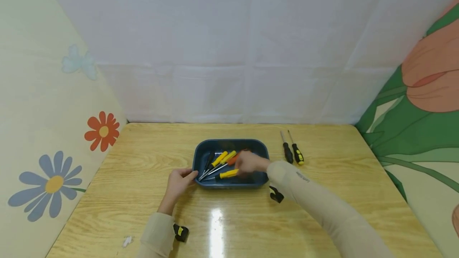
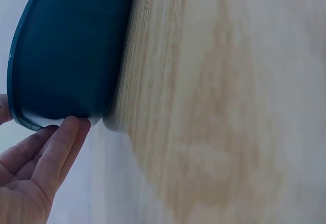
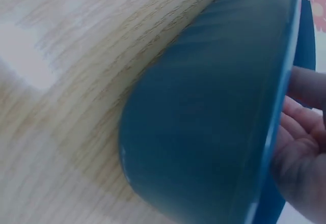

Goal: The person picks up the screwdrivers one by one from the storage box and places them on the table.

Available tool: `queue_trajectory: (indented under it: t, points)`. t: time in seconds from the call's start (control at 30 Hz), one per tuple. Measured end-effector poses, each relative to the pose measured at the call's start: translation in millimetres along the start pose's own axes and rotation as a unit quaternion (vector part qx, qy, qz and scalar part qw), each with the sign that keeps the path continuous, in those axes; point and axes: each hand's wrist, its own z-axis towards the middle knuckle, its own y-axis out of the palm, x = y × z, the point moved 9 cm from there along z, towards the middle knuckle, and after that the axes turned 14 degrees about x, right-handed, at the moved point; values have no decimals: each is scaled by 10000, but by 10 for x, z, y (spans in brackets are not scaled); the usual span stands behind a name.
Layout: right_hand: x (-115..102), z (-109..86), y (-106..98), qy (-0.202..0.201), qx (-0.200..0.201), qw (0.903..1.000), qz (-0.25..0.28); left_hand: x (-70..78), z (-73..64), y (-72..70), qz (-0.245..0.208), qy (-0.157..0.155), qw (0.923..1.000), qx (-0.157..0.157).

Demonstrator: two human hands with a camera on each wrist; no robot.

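Left hand (image 1: 181,180): pinches the oblong dark-blue plastic tray (image 1: 229,186); tugging could tip it.
Right hand (image 1: 248,161): blurry, can't tell its grip; bunched yellow-handled metal screwdrivers (image 1: 219,159) could snag.

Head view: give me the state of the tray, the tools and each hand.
Blue tray: upright, open-topped
Screwdrivers in the tray: lying loose at different angles
Two screwdrivers outside the tray: lying side by side
Left hand: gripping the tray's left end
Right hand: inside the tray, blurred; grip unclear
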Motion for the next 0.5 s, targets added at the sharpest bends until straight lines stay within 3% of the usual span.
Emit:
queue_trajectory:
  t: [0.17,0.37,0.5]
  points:
    - [107,-1,-108,504,623,9942,722,-6,-5,-4,71,94,9999,46]
    - [211,-39,-146,1006,920,9792,1504,-6,-7,-8,78,59,9999,75]
    - [251,-66,-168,1136,1073,9708,1822,-16,-1,-12,64,21,9999,77]
